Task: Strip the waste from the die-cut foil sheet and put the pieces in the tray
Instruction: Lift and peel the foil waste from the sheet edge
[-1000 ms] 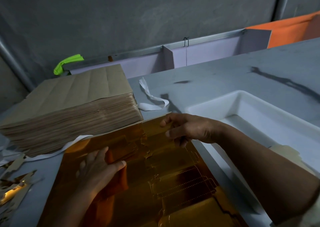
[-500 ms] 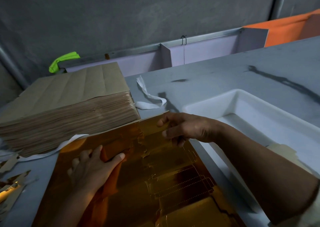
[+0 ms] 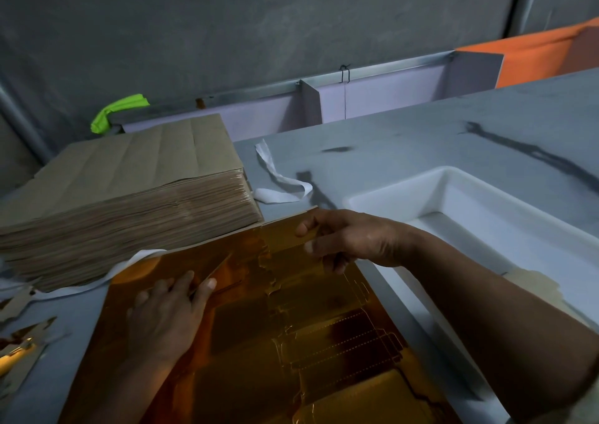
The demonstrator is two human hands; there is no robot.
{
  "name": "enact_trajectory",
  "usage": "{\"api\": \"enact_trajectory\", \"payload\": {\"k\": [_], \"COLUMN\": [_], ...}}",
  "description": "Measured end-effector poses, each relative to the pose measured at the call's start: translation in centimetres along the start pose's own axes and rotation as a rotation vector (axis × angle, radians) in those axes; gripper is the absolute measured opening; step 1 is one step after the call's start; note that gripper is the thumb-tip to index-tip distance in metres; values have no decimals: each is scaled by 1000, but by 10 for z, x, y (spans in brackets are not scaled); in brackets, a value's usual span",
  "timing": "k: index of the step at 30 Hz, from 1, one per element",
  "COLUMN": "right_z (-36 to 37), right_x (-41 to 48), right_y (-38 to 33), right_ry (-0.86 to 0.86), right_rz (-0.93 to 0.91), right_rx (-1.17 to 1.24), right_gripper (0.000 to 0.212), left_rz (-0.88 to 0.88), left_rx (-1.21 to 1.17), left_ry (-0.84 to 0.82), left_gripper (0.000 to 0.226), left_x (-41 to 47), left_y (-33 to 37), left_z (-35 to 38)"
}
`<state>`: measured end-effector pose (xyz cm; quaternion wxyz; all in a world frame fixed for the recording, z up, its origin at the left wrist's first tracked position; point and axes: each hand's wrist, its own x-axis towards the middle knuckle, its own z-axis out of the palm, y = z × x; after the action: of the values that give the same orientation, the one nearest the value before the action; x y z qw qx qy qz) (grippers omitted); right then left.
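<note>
You've got the gold foil sheet [image 3: 291, 342] lying flat at the front edge of the worktop [image 3: 405, 151], the brown paper stack [image 3: 129, 197] touching its far left corner and the white tray [image 3: 398, 193] just beside it on the right. Your right hand [image 3: 350, 239] pinches the sheet's far edge, fingers curled under. Your left hand [image 3: 165, 320] rests on the foil, thumb and forefinger either side of 1 raised flap (pinched or only pressed, I can't tell). Foil scraps [image 3: 22, 342] sit at the left edge.
</note>
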<state>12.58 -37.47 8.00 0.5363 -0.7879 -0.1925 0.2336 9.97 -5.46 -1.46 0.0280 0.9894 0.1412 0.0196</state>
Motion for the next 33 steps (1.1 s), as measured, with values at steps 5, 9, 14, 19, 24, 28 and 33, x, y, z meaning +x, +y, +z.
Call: {"api": "enact_trajectory", "payload": {"k": [5,9,14,19,24,28,33], "right_z": [1,1,1,1,1,1,2], "right_x": [-1,0,-1,-2,-2,-1,0], "right_y": [0,-1,-1,-2,-3,-2,-2], "right_ry": [3,-1,-2,0,-1,-3,-1], "right_rz": [5,8,1,3,2,0,0], "right_rx": [-20,-26,-41,-46,-43,-54,-63], "right_gripper": [31,31,30,31,30,28,25], "left_rz": [9,18,100,134,159,137,118], "left_rx": [-8,-19,56,112,96,137,10], "left_ry": [-86,-114,-87,4,81,91,190], "left_gripper": [102,106,99,89,52,45,33], "left_x": [4,9,11,7,8,7,-2], "left_y": [-2,-4,1,6,8,8,14], "left_z": [-6,-16,-22,-20,-20,-20,-26]}}
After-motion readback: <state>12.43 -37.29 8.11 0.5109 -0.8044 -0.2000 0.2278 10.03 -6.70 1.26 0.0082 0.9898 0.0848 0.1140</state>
